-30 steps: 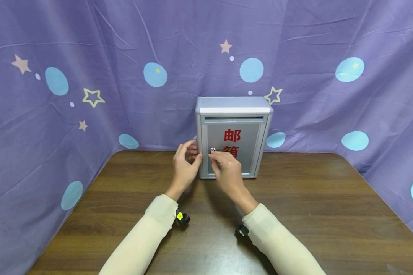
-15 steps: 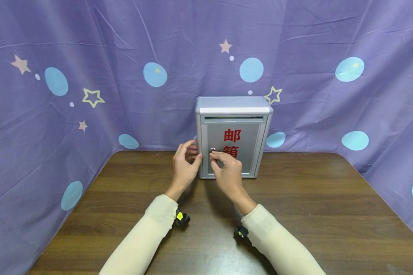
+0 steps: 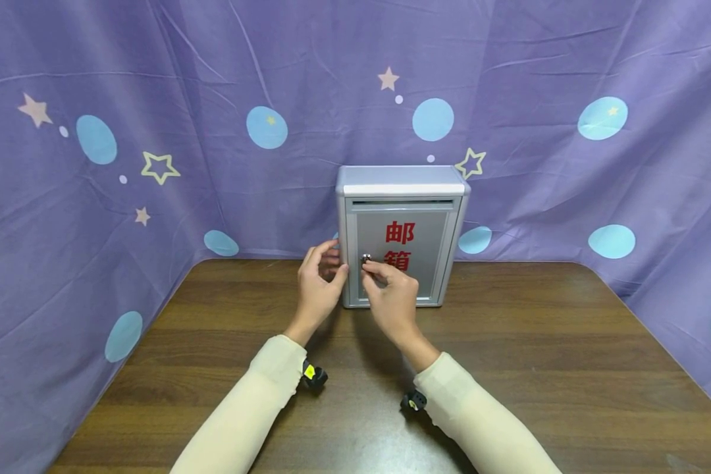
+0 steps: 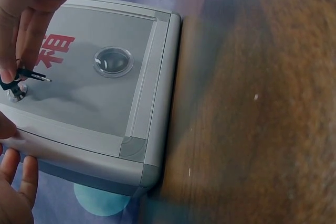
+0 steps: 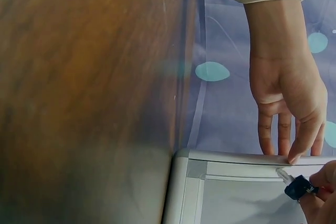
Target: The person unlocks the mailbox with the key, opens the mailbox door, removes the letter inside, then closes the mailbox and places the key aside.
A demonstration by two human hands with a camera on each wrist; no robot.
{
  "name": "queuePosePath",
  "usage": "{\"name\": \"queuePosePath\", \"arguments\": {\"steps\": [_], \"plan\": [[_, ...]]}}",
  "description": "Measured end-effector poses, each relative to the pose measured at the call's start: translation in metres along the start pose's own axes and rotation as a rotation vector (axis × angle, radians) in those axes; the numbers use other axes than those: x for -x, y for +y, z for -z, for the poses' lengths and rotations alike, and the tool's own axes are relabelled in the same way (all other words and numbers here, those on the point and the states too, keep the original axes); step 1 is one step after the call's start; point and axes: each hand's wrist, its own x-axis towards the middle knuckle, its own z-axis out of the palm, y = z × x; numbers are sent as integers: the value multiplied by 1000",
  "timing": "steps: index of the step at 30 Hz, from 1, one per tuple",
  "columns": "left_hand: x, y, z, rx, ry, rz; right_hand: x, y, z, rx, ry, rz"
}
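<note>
In the head view a grey metal mailbox point(image 3: 415, 283) with red characters stands upright at the table's back. My left hand point(image 3: 320, 283) rests against its left edge, fingers fairly straight, fingertips on the side and thumb at the front corner. With thumb and forefinger, my right hand point(image 3: 394, 296) pinches a dark-headed key point(image 4: 9, 83) at the round silver lock point(image 4: 17, 94) on the door. Another key point(image 4: 37, 74) with a silver blade sticks out beside it. The right wrist view catches a dark key head point(image 5: 300, 188) by the right fingertips. My fingers hide part of the lock.
The mailbox stands on a brown wooden table point(image 3: 509, 368). Behind it hangs a purple curtain point(image 3: 308, 66) with stars and blue ovals. A round clear-rimmed window point(image 4: 113, 61) sits low on the door. A letter slot point(image 3: 403, 203) runs along the top.
My right hand has shifted slightly to the right and its wrist has turned a little, still pinching the key at the lock. The left hand and the mailbox keep their places.
</note>
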Motion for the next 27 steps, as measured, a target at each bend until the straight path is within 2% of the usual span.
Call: {"name": "queuePosePath", "arguments": {"steps": [8, 17, 27], "plan": [[0, 3, 0, -15, -7, 2, 2, -1, -3, -71, 35, -51], [0, 3, 1, -16, -9, 5, 1, -3, -4, -28, 32, -69], [0, 4, 1, -15, -5, 0, -1, -4, -2, -61, 16, -83]]}}
